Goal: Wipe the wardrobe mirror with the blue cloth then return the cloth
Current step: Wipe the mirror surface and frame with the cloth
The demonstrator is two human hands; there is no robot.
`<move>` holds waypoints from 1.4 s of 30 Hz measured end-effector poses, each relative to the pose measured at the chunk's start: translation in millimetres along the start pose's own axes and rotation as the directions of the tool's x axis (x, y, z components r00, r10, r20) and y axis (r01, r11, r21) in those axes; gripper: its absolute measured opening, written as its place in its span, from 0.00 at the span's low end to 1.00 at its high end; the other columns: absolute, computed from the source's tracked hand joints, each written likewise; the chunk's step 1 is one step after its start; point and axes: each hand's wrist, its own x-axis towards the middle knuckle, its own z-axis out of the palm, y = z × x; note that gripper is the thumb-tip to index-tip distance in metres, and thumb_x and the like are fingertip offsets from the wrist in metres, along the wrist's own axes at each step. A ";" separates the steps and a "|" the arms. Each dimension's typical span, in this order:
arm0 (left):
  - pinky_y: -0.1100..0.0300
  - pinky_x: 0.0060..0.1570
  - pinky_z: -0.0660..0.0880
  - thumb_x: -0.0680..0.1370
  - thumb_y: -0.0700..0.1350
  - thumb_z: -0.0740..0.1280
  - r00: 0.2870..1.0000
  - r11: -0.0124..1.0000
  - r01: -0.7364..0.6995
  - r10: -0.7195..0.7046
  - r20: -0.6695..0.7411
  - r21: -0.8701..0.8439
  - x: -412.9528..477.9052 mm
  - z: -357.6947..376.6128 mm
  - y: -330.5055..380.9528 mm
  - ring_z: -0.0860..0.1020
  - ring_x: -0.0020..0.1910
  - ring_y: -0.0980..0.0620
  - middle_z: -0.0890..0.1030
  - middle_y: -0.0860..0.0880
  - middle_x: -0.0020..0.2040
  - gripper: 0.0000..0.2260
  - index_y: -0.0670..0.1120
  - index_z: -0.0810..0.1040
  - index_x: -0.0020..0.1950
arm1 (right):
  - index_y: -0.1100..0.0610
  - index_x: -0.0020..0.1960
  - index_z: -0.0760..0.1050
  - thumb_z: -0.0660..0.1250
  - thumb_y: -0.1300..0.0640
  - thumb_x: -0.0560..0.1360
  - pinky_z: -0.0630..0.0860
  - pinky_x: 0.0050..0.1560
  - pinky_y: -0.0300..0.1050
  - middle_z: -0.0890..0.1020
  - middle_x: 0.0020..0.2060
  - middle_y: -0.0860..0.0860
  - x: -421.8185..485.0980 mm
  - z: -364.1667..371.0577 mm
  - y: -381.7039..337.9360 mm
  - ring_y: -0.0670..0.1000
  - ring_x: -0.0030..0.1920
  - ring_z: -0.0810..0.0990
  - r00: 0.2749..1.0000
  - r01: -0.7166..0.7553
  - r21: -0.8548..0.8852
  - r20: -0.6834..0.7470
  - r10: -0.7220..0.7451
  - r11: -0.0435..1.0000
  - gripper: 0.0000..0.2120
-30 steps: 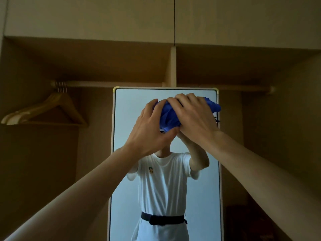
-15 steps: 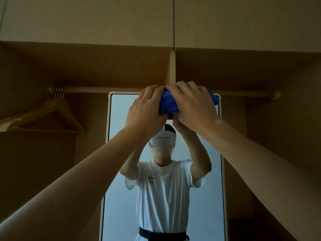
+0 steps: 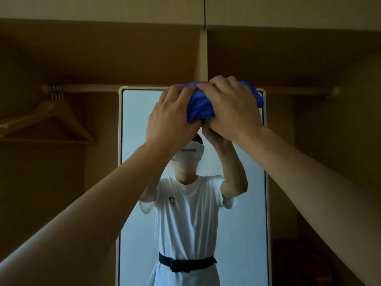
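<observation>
Dim wooden wardrobe interior (image 3: 103,54), tall framed rectangular mirror (image 3: 140,124), left hand (image 3: 171,118) and right hand (image 3: 231,108) clutching bunched blue cloth (image 3: 201,108) at its top edge, wooden hangers (image 3: 51,118) far left

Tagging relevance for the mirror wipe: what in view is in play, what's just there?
In play: blue cloth, mirror, left hand and right hand, both gripping the cloth.
Just there: wooden hangers, hanging rail.
</observation>
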 end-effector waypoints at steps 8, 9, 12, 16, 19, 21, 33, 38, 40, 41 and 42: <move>0.52 0.59 0.73 0.72 0.49 0.72 1.000 0.999 -0.004 0.004 0.005 -0.041 -30.8 4.7 0.0 0.72 0.65 0.46 0.75 0.47 0.66 0.27 0.46 0.73 0.71 | 0.54 0.71 0.70 0.72 0.55 0.70 0.72 0.59 0.57 0.77 0.63 0.55 -29.8 4.7 -13.3 0.59 0.62 0.74 1.000 -0.016 0.011 0.012 0.016 1.000 0.30; 0.53 0.60 0.73 0.72 0.49 0.72 1.000 0.999 -0.006 0.007 0.007 -0.046 -37.3 5.2 0.3 0.72 0.65 0.46 0.75 0.46 0.66 0.27 0.46 0.73 0.70 | 0.54 0.71 0.71 0.72 0.55 0.70 0.72 0.59 0.58 0.77 0.63 0.55 -35.2 5.5 -14.9 0.60 0.62 0.75 1.000 -0.015 0.014 0.019 0.015 1.000 0.30; 0.52 0.61 0.72 0.72 0.48 0.72 1.000 0.999 -0.012 0.013 0.021 -0.053 -58.2 6.2 2.0 0.73 0.64 0.45 0.76 0.45 0.66 0.27 0.44 0.74 0.70 | 0.55 0.71 0.71 0.73 0.55 0.70 0.74 0.59 0.58 0.78 0.63 0.55 -54.2 7.6 -19.9 0.59 0.61 0.76 0.999 -0.009 0.019 0.032 0.008 1.000 0.31; 0.50 0.63 0.74 0.73 0.46 0.74 0.998 0.997 0.002 0.002 0.056 -0.073 -84.6 6.5 6.6 0.74 0.65 0.43 0.76 0.44 0.66 0.26 0.42 0.75 0.70 | 0.54 0.70 0.72 0.75 0.52 0.69 0.74 0.59 0.57 0.79 0.61 0.53 -82.1 9.8 -29.6 0.58 0.60 0.76 0.999 -0.018 0.034 0.028 0.017 0.999 0.31; 0.48 0.64 0.73 0.73 0.45 0.75 0.996 0.995 0.028 -0.021 0.082 -0.093 -103.8 7.0 11.2 0.74 0.67 0.41 0.76 0.42 0.67 0.27 0.40 0.76 0.70 | 0.54 0.70 0.73 0.75 0.51 0.69 0.73 0.59 0.56 0.79 0.61 0.52 -101.7 10.5 -37.1 0.57 0.59 0.76 0.999 -0.030 0.038 0.037 0.028 0.999 0.31; 0.49 0.65 0.73 0.72 0.45 0.76 0.995 0.994 0.042 -0.032 0.099 -0.100 -117.7 7.3 14.3 0.74 0.67 0.41 0.77 0.42 0.67 0.27 0.40 0.76 0.70 | 0.54 0.70 0.73 0.75 0.51 0.70 0.72 0.60 0.55 0.79 0.61 0.51 -115.3 10.6 -42.6 0.56 0.59 0.76 0.999 -0.037 0.041 0.041 0.035 0.998 0.30; 0.44 0.67 0.72 0.74 0.47 0.68 0.982 0.983 0.100 -0.073 0.175 -0.155 -212.0 16.3 30.1 0.73 0.68 0.37 0.76 0.39 0.67 0.25 0.37 0.76 0.69 | 0.54 0.72 0.72 0.66 0.53 0.73 0.70 0.62 0.57 0.78 0.64 0.53 -207.3 11.1 -77.0 0.58 0.63 0.75 0.982 -0.073 0.087 0.181 0.056 0.994 0.27; 0.43 0.73 0.65 0.74 0.48 0.71 0.962 0.982 0.135 -0.100 0.252 -0.128 -268.2 22.0 37.2 0.70 0.72 0.38 0.75 0.39 0.69 0.27 0.38 0.75 0.71 | 0.54 0.73 0.71 0.71 0.55 0.72 0.69 0.62 0.58 0.77 0.66 0.54 -261.8 15.1 -97.2 0.58 0.63 0.74 0.968 -0.077 0.088 0.244 0.053 0.993 0.30; 0.41 0.73 0.65 0.74 0.47 0.73 0.950 0.979 0.159 -0.117 0.289 -0.127 -290.3 23.2 41.1 0.68 0.73 0.38 0.74 0.39 0.70 0.28 0.38 0.74 0.71 | 0.54 0.73 0.70 0.70 0.56 0.73 0.68 0.63 0.57 0.76 0.67 0.54 -282.8 16.4 -104.9 0.58 0.63 0.73 0.962 -0.082 0.089 0.268 0.055 0.993 0.29; 0.40 0.73 0.66 0.75 0.48 0.73 0.943 0.978 0.170 -0.124 0.310 -0.125 -301.1 23.2 43.3 0.68 0.74 0.39 0.74 0.39 0.70 0.28 0.39 0.74 0.72 | 0.53 0.74 0.70 0.70 0.56 0.73 0.68 0.63 0.57 0.76 0.67 0.53 -293.5 16.8 -108.5 0.58 0.64 0.73 0.957 -0.083 0.091 0.284 0.055 0.992 0.29; 0.40 0.72 0.66 0.75 0.49 0.71 0.934 0.977 0.179 -0.130 0.332 -0.120 -311.9 22.8 45.5 0.67 0.75 0.39 0.73 0.40 0.71 0.28 0.39 0.74 0.72 | 0.53 0.74 0.70 0.69 0.57 0.73 0.67 0.63 0.57 0.76 0.68 0.53 -304.3 17.2 -112.0 0.58 0.64 0.73 0.951 -0.085 0.095 0.303 0.052 0.992 0.29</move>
